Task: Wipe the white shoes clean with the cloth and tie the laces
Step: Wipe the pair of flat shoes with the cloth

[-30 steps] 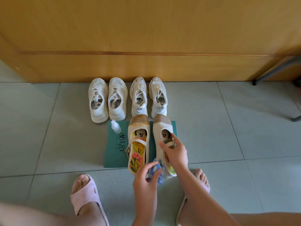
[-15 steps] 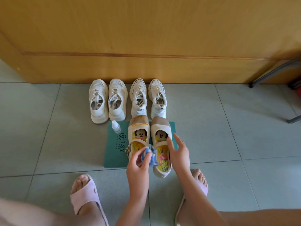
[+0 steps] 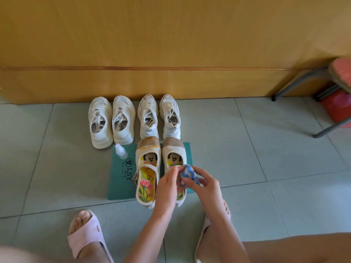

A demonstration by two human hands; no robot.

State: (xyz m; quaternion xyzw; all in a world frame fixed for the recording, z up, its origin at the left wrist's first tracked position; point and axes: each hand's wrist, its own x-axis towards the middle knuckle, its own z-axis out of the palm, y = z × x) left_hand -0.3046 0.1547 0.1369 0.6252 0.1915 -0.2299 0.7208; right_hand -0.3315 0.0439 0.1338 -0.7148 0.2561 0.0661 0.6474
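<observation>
1. Feet, nearest: left pink slipper (image 3: 85, 238) and right pink slipper (image 3: 209, 224) on the tile floor (image 3: 266, 158), set well apart, with both forearms reaching forward between them.
2. Hands: left hand (image 3: 167, 185) and right hand (image 3: 207, 185) meet above the right strap shoe. The right hand's fingers curl round the bunched blue-and-white cloth (image 3: 188, 172). The left hand's fingertips pinch its left side, though the detail is blurred.
3. Cream strap shoes, one pair with patterned insoles: left strap shoe (image 3: 147, 171) and right strap shoe (image 3: 173, 154) stand side by side on the green mat (image 3: 121, 179). Their heels overhang its near edge.
4. Small dropper bottle (image 3: 121, 151) stands upright at the mat's far left corner.
5. Left pair of white sneakers (image 3: 111, 120) and right pair of white sneakers (image 3: 159, 116) stand in a row just beyond the mat. Their laces are loose and their toes lie close to the foot of the wooden panel (image 3: 171, 44).
6. Open tile lies left of the mat and, wider, to its right.
7. Far right: grey chair legs (image 3: 303, 82) and a red object (image 3: 338, 109), well apart from the shoes.
</observation>
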